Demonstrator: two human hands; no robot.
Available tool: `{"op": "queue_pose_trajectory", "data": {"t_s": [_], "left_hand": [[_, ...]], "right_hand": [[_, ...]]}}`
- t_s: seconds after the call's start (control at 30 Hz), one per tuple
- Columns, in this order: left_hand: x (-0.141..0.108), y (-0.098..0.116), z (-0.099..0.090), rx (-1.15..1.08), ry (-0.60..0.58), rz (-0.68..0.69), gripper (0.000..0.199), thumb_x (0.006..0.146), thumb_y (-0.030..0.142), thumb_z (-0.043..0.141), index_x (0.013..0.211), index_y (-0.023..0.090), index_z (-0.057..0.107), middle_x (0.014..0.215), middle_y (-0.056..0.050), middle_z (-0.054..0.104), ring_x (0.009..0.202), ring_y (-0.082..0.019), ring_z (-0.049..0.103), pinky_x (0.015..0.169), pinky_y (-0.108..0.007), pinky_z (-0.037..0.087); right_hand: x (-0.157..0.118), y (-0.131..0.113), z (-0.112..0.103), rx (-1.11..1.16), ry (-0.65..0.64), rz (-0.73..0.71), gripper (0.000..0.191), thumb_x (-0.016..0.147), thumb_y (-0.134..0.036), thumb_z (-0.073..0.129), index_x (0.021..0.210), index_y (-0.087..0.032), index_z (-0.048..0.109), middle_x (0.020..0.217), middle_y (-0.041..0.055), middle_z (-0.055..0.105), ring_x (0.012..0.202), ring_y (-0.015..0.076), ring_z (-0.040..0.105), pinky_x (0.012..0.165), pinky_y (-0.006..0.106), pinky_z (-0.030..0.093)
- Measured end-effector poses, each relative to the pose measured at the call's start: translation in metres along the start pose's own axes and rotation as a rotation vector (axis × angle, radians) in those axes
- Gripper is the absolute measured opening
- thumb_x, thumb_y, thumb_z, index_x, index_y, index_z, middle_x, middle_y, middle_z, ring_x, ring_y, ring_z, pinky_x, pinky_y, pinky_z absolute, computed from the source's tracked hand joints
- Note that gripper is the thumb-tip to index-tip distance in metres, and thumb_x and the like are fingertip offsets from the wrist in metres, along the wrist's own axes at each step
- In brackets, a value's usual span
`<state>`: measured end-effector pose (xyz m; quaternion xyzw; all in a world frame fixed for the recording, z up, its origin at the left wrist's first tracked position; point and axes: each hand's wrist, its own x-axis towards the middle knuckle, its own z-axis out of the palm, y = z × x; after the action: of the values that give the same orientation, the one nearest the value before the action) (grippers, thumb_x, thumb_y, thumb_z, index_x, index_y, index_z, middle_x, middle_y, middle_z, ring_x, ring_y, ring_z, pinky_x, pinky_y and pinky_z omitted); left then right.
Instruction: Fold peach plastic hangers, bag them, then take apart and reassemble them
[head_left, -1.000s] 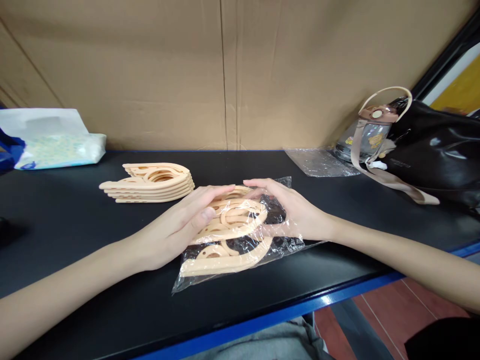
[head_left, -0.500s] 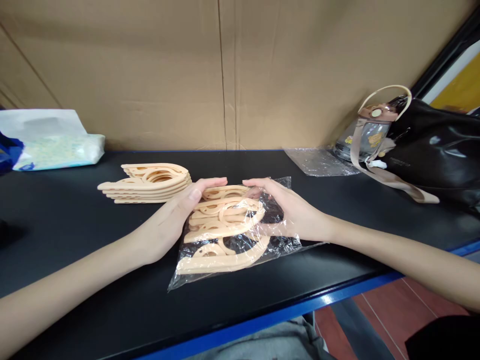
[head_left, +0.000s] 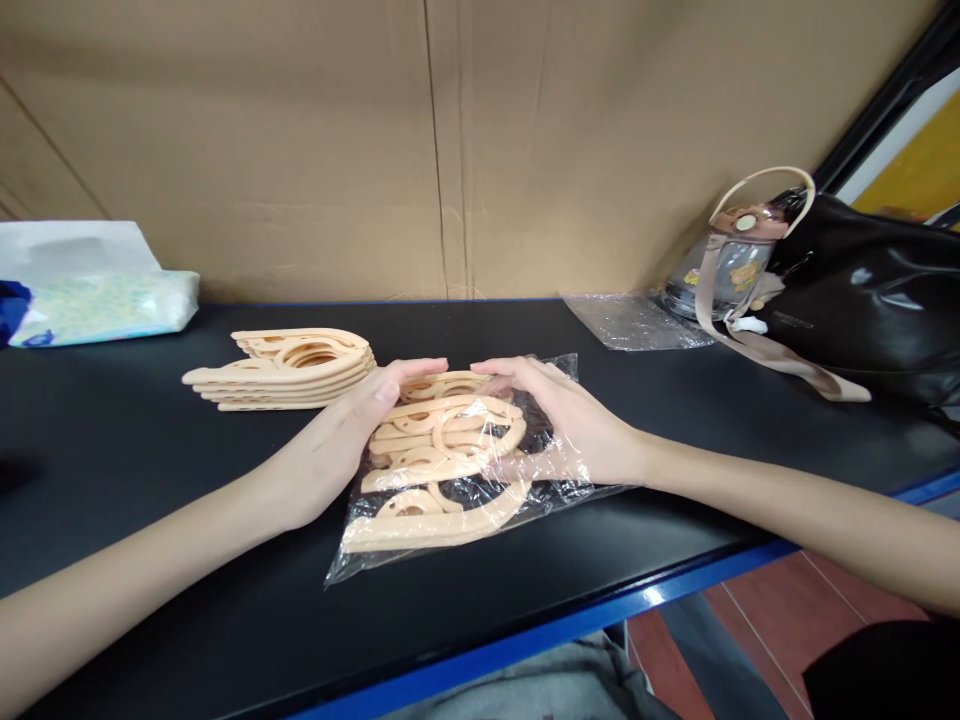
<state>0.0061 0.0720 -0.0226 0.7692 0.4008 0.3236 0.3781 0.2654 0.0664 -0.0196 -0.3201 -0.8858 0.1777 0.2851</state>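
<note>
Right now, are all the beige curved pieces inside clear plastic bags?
No, a stack of beige curved pieces sits unbagged on the black table.

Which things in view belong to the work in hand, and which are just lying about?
In the work:
left hand and right hand, one at either side
clear bag
beige pieces inside it
stack of similar pieces, probably

Lying about, it seems:
tissue pack
strapped bottle
black bag
flat clear plastic, possibly a spare bag

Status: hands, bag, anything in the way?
Left hand open at left side of clear bag; right hand spread at right end. Beige pieces inside, bag on table. Possible crowding: unbagged stack close by left hand.
</note>
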Motion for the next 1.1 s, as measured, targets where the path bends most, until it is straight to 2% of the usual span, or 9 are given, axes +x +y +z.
{"op": "queue_pose_trajectory", "data": {"t_s": [0.13, 0.3, 0.43, 0.57, 0.7, 0.83, 0.93, 1.03, 1.1], "left_hand": [[0.001, -0.001, -0.001, 0.034, -0.008, -0.007, 0.048, 0.103, 0.050, 0.029, 0.139, 0.028, 0.052, 0.142, -0.003, 0.059, 0.130, -0.029, 0.055, 0.112, -0.049, 0.042], [0.000, -0.002, -0.002, 0.094, -0.020, 0.008, 0.046, 0.103, 0.049, 0.030, 0.140, 0.031, 0.051, 0.143, 0.001, 0.057, 0.130, -0.027, 0.054, 0.112, -0.046, 0.041], [-0.001, -0.001, -0.001, 0.144, 0.003, 0.038, 0.044, 0.103, 0.048, 0.031, 0.138, 0.031, 0.052, 0.142, 0.002, 0.057, 0.130, -0.026, 0.053, 0.113, -0.046, 0.038], [-0.001, -0.001, -0.001, 0.124, -0.001, 0.030, 0.045, 0.102, 0.049, 0.034, 0.138, 0.030, 0.053, 0.141, 0.000, 0.058, 0.129, -0.027, 0.053, 0.114, -0.049, 0.036], [-0.001, -0.001, -0.001, 0.115, -0.011, 0.019, 0.045, 0.102, 0.051, 0.034, 0.139, 0.031, 0.052, 0.142, 0.000, 0.057, 0.130, -0.027, 0.053, 0.115, -0.048, 0.037], [-0.002, -0.001, -0.001, 0.122, -0.010, 0.012, 0.046, 0.103, 0.052, 0.030, 0.139, 0.032, 0.051, 0.143, 0.000, 0.056, 0.131, -0.027, 0.052, 0.112, -0.047, 0.040], [-0.003, 0.000, -0.001, 0.151, -0.012, 0.029, 0.046, 0.104, 0.051, 0.027, 0.140, 0.033, 0.048, 0.144, 0.001, 0.055, 0.131, -0.026, 0.051, 0.113, -0.046, 0.039], [-0.005, 0.004, -0.002, 0.207, -0.037, 0.071, 0.046, 0.104, 0.050, 0.028, 0.142, 0.031, 0.045, 0.149, 0.000, 0.050, 0.135, -0.025, 0.046, 0.118, -0.045, 0.030], [-0.007, 0.007, -0.003, 0.258, -0.056, 0.118, 0.047, 0.103, 0.050, 0.030, 0.143, 0.030, 0.045, 0.152, 0.000, 0.045, 0.139, -0.025, 0.041, 0.121, -0.043, 0.024]], "right_hand": [[-0.003, 0.001, -0.001, -0.023, 0.030, 0.019, 0.072, 0.076, -0.052, 0.075, 0.134, -0.023, 0.043, 0.121, 0.0107, 0.065, 0.111, 0.0284, 0.061, 0.095, 0.049, 0.045], [-0.002, 0.005, 0.001, -0.054, 0.056, 0.011, 0.068, 0.079, -0.052, 0.072, 0.132, -0.020, 0.044, 0.124, 0.0119, 0.065, 0.113, 0.0280, 0.060, 0.095, 0.048, 0.044], [-0.001, 0.006, 0.003, -0.092, 0.046, 0.005, 0.072, 0.080, -0.058, 0.070, 0.135, -0.022, 0.041, 0.125, 0.0102, 0.068, 0.119, 0.0294, 0.056, 0.100, 0.049, 0.040], [-0.002, 0.006, 0.003, -0.096, 0.029, 0.006, 0.074, 0.082, -0.064, 0.064, 0.138, -0.021, 0.040, 0.132, 0.0124, 0.064, 0.123, 0.0315, 0.054, 0.103, 0.052, 0.037], [-0.002, 0.006, 0.001, -0.096, 0.005, 0.020, 0.073, 0.084, -0.063, 0.062, 0.140, -0.021, 0.040, 0.132, 0.0119, 0.065, 0.122, 0.0317, 0.054, 0.105, 0.053, 0.035], [-0.002, 0.005, 0.001, -0.111, -0.003, 0.003, 0.075, 0.086, -0.063, 0.060, 0.142, -0.018, 0.038, 0.133, 0.0139, 0.063, 0.121, 0.0315, 0.053, 0.104, 0.052, 0.036], [-0.003, 0.005, -0.004, -0.134, 0.002, 0.021, 0.080, 0.083, -0.064, 0.063, 0.144, -0.020, 0.036, 0.131, 0.0134, 0.064, 0.121, 0.0328, 0.054, 0.100, 0.052, 0.038], [-0.005, 0.009, -0.017, -0.190, 0.019, 0.021, 0.082, 0.081, -0.058, 0.068, 0.146, -0.022, 0.033, 0.122, 0.0109, 0.068, 0.116, 0.0320, 0.058, 0.099, 0.051, 0.038], [-0.005, 0.014, -0.030, -0.242, 0.024, 0.031, 0.069, 0.086, -0.042, 0.066, 0.145, -0.021, 0.036, 0.109, 0.0070, 0.071, 0.106, 0.0279, 0.063, 0.098, 0.049, 0.039]]}}
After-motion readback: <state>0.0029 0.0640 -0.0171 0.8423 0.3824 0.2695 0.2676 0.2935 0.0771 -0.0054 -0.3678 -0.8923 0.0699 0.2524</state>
